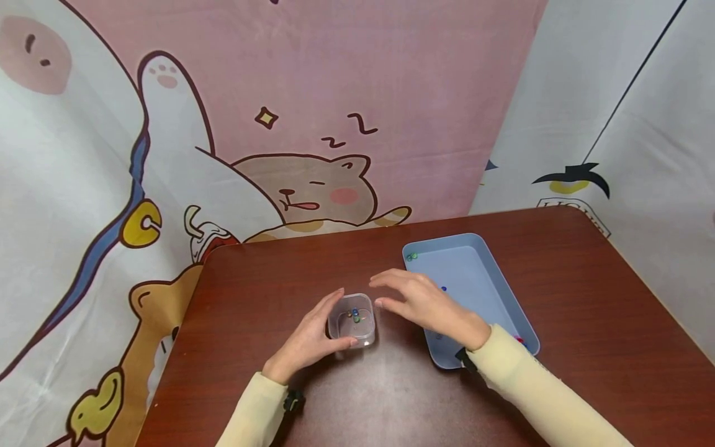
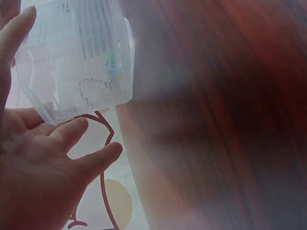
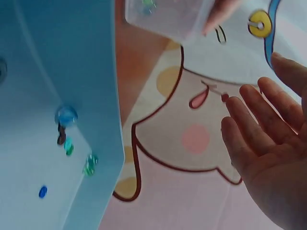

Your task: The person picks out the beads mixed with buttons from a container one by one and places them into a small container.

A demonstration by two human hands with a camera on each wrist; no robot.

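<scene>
My left hand (image 1: 310, 338) holds a small clear plastic container (image 1: 365, 326) from its left side, thumb along the near edge and fingertips at the far left corner. Several small coloured beads (image 1: 356, 316) lie inside it. Seen from the left wrist, the thumb and fingers lie around the container (image 2: 72, 57), with two fingers (image 2: 103, 158) spread out below it. My right hand (image 1: 419, 298) is over the left edge of a blue tray (image 1: 505, 285), its fingers pointing at the container and extended with nothing in them. In the right wrist view the right palm (image 3: 268, 158) faces the camera.
In the tray are a few scattered pieces: green beads (image 1: 411, 256) in the far left corner, a blue bead (image 1: 444, 288), and a red piece (image 1: 519, 339) near the front right. The brown table (image 1: 268, 267) ends at a cartoon-printed curtain (image 1: 436, 93) behind.
</scene>
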